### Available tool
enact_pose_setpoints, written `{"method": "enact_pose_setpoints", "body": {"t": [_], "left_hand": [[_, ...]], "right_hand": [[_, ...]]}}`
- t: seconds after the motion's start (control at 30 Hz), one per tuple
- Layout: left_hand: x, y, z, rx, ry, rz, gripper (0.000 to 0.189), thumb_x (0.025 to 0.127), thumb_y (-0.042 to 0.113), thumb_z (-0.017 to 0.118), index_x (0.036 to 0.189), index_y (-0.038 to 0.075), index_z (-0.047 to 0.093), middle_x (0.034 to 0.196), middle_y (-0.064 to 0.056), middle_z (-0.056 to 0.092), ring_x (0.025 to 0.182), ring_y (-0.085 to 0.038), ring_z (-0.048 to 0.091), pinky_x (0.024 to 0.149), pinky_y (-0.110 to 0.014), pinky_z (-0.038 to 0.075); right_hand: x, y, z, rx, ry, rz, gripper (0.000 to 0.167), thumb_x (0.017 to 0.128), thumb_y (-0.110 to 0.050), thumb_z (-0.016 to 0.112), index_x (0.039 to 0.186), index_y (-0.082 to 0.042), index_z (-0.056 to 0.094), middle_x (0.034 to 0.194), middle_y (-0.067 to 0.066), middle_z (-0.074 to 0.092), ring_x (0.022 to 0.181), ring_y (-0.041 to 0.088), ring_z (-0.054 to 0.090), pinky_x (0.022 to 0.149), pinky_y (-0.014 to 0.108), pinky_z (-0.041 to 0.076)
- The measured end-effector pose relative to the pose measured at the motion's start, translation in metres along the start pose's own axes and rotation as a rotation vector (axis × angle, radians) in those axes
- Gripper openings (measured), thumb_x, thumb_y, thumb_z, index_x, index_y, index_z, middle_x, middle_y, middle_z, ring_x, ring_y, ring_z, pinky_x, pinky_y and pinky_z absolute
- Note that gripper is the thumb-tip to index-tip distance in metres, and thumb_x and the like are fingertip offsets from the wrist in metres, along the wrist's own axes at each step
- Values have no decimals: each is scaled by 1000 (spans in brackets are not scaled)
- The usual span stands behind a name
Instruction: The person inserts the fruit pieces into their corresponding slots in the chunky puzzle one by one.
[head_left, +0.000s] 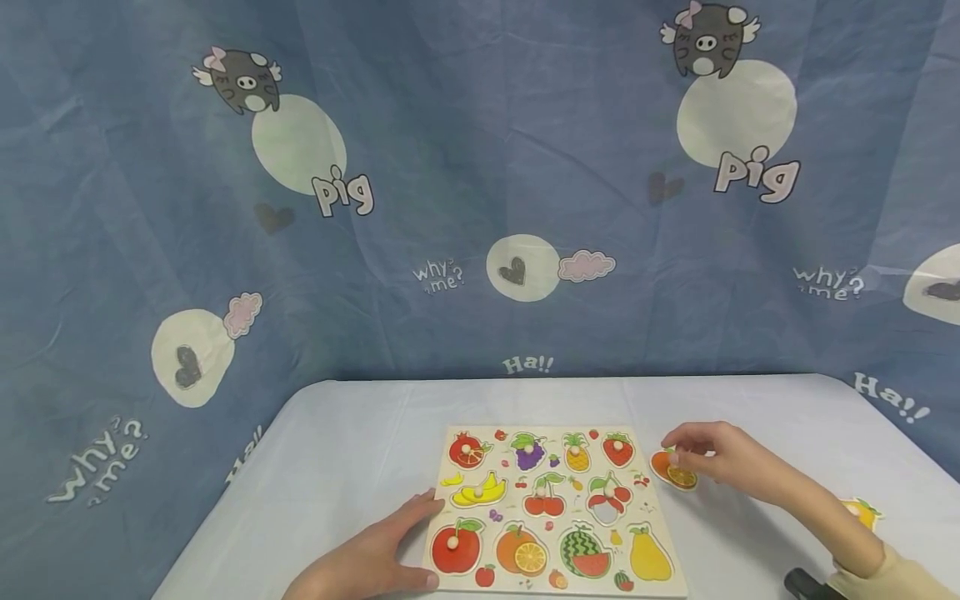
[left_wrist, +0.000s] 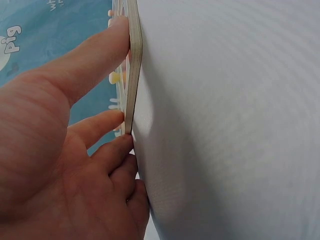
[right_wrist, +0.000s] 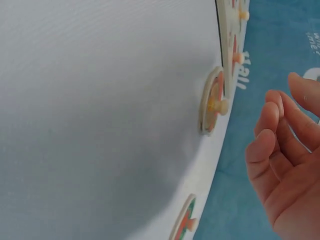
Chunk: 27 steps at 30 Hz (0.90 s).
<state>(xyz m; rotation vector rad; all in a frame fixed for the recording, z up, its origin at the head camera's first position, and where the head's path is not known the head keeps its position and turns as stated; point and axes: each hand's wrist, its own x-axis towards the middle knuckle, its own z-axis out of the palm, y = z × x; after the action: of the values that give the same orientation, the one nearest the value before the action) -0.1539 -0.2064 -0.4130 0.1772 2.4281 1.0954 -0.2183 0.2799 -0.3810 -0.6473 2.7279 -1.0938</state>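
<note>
A wooden fruit puzzle board lies on the table, and knobs stand on several of its pictures, such as the apple. My left hand rests along the board's left side, its thumb near the front corner. In the left wrist view, thumb and fingertips touch the board's edge. My right hand is over an orange puzzle piece just right of the board. From the right wrist, that hand shows loosely bent fingers, apart from the piece's knob.
A yellow piece with green leaves lies farther right, partly behind my forearm. A red and green knobbed piece shows low in the right wrist view. The white table meets a blue printed cloth behind. Something black sits beside my right sleeve.
</note>
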Motion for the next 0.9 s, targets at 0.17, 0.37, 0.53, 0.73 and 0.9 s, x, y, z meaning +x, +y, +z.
{"method": "enact_pose_setpoints", "body": {"t": [0.17,0.37,0.53,0.73,0.9], "left_hand": [[0,1,1,-6,-2,-16,89,69,36,88,146,30,45,159,-13,27,137,-39,30,103,-68,32],[-1,1,1,-9,-4,-9,89,69,37,87,147,31,44,159,-12,27,136,-39,30,103,-68,32],[-1,0,1,-8,-2,-8,89,69,37,88,146,31,44,159,-12,27,137,-39,30,104,-68,31],[-1,2,2,2,1,-17,89,68,36,88,146,31,44,159,-12,27,137,-39,30,103,-68,32],[-2,5,1,7,7,-50,89,68,38,88,146,32,45,158,-12,28,135,-38,33,101,-67,36]], "right_hand": [[0,6,1,26,1,19,25,93,-21,68,112,-5,68,105,4,70,88,13,61,65,28,53],[1,13,4,45,-6,44,22,94,-19,67,110,-5,69,95,3,69,72,12,56,50,28,49],[3,18,4,46,-24,61,21,94,-20,66,110,-5,69,91,1,68,66,14,54,48,27,47],[5,23,6,86,-83,94,25,95,-19,64,113,-2,69,87,3,66,58,13,49,45,25,41],[6,25,6,97,-88,64,25,97,-18,62,114,-1,68,80,3,65,51,11,45,42,23,38]]}}
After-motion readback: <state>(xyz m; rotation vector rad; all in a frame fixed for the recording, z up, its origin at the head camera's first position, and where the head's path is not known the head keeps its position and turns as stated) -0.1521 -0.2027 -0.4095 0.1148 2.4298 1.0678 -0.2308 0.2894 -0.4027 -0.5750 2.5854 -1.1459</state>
